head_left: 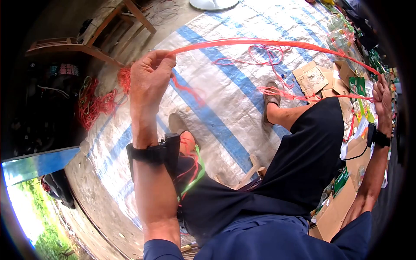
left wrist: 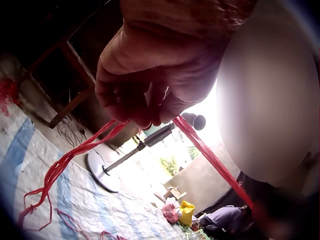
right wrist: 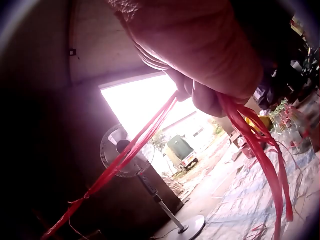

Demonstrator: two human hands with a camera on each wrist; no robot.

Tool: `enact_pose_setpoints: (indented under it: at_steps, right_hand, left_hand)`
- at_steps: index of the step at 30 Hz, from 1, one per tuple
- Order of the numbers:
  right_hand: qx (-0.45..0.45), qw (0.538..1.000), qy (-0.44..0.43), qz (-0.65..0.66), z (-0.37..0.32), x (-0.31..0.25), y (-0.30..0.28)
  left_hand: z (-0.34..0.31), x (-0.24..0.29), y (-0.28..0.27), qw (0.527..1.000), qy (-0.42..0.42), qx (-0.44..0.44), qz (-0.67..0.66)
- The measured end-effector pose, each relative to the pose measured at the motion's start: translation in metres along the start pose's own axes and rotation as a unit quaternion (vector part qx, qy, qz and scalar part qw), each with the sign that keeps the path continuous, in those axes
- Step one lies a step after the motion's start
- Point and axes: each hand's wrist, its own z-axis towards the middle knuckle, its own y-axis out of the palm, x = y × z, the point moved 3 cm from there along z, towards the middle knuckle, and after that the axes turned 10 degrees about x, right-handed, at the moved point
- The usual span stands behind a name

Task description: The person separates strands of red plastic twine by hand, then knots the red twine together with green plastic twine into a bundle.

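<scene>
A bundle of red plastic strands [head_left: 260, 42] is stretched in a shallow arc between the two raised hands. The left hand [head_left: 151, 78] pinches one end, and a short tail hangs below it. In the left wrist view, strands [left wrist: 212, 160] run out from both sides of the curled left hand [left wrist: 160, 75]. At the far right, the right hand [head_left: 381, 97] grips the other end, from which a second length [head_left: 303, 97] reaches back over the knee. The right wrist view shows the right hand [right wrist: 200, 55] closed round the strands [right wrist: 257, 155], with ends hanging down.
A white and blue striped sheet [head_left: 208, 99] covers the floor. Flattened cardboard [head_left: 310, 80] and plastic bottles [head_left: 340, 34] lie at the right. A tangled red heap [head_left: 93, 104] is beside a wooden frame [head_left: 86, 48]. Green and red strands [head_left: 195, 175] lie on a leg. A fan [right wrist: 127, 150] stands ahead.
</scene>
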Motion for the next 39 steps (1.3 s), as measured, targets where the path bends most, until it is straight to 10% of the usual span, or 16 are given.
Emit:
enact_pose_setpoints:
  at_steps: [18, 39]
  right_hand:
    - [0.048, 0.980, 0.046, -0.187, -0.047, 0.040, -0.065]
    - [-0.109, 0.982, 0.151, -0.031, -0.139, 0.042, 0.042]
  left_hand:
    - [0.000, 0.002, 0.000, 0.995, 0.044, 0.005, -0.091]
    - [0.012, -0.017, -0.013, 0.985, -0.032, 0.109, -0.126]
